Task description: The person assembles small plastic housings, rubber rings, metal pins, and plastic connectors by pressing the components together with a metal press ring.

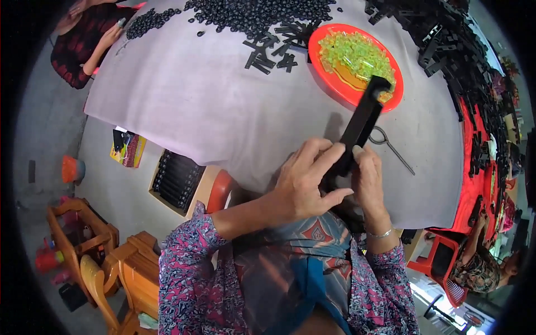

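A long black part [362, 123] is located right of centre in the frame, tilted, its lower end gripped between the fingers of the left hand [304, 181] and the right hand [368, 181]. The left thumb is extended apart from it. Its upper end is seen across the red plate [315, 56] of yellow-green pieces [352, 50]; contact cannot be determined. A ringed metal rod [399, 156] is noted to its right.

Site: you are in what looks like a small assembly workshop; black parts [240, 15] heaped on a cloth-covered table [184, 95], red tray [325, 75] of yellow-green pieces [357, 53], another person [78, 53] alongside.
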`<action>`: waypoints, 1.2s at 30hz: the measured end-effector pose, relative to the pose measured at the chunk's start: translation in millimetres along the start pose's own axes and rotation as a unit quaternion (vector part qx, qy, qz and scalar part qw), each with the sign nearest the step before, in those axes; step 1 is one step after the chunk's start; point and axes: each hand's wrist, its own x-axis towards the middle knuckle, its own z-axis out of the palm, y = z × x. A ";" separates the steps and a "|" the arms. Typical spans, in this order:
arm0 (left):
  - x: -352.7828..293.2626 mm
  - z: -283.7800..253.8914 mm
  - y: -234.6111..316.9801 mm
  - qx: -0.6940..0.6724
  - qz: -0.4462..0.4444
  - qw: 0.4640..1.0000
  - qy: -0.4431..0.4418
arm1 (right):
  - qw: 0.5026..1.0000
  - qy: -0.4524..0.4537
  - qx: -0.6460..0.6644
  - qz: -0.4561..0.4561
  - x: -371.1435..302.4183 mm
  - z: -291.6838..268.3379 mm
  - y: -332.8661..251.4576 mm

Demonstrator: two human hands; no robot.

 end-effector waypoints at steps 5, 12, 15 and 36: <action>2.6 -4.8 -5.5 0.035 0.083 0.994 0.054 | 0.993 -0.051 -0.099 -0.045 8.1 -26.1 -9.6; 11.3 -5.7 -9.2 0.195 0.096 0.975 -0.043 | 0.925 -0.155 -0.325 -0.126 11.0 -30.0 -11.4; 7.2 -3.4 -23.8 0.234 0.070 0.964 -0.106 | 0.914 -0.157 -0.351 -0.129 10.3 -26.9 -10.3; 6.2 -0.4 -39.5 0.244 0.090 0.958 -0.122 | 0.962 -0.005 -0.226 -0.154 57.8 -44.5 11.6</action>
